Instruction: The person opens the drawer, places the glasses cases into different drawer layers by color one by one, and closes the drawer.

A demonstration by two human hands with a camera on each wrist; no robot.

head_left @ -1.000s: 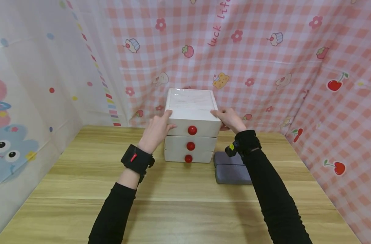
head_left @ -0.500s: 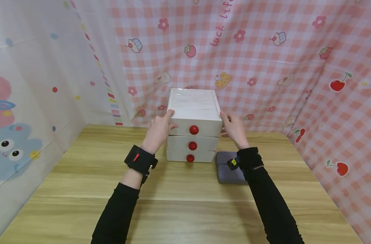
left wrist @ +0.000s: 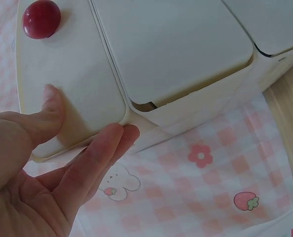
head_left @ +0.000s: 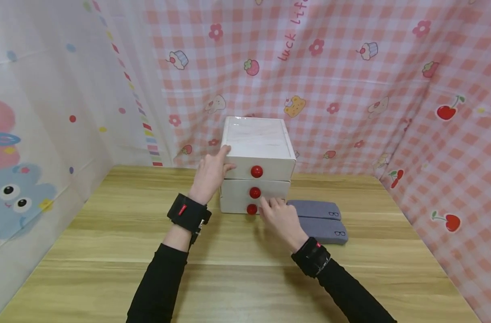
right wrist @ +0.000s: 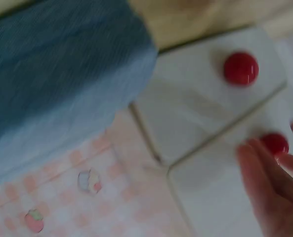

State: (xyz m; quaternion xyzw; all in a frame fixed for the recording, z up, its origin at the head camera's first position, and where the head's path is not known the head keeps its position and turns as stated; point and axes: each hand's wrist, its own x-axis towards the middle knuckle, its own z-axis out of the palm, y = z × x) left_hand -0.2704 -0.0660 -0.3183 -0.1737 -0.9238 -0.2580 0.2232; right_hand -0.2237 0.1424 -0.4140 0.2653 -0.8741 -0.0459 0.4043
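Note:
A white chest of drawers (head_left: 261,139) stands on the wooden table, with three drawers that carry round red knobs. At its upper left front corner my left hand (head_left: 208,175) grips the chest; in the left wrist view the thumb (left wrist: 51,106) lies on the top drawer's front and the fingers (left wrist: 89,165) along the side. My right hand (head_left: 283,220) is in front of the lower drawers. In the blurred right wrist view its fingers (right wrist: 257,173) spread around the middle knob (right wrist: 274,144), with the bottom knob (right wrist: 240,68) farther off.
Two grey-blue glasses cases (head_left: 320,229) with small glasses prints lie to the right of the chest, behind my right hand. A pink checked curtain (head_left: 330,89) hangs close behind the chest, and a white printed one (head_left: 47,112) on the left.
My right hand has left the chest's upper right side and moved down and left to the lower drawer fronts, uncovering the glasses cases. My left hand stays at its corner.

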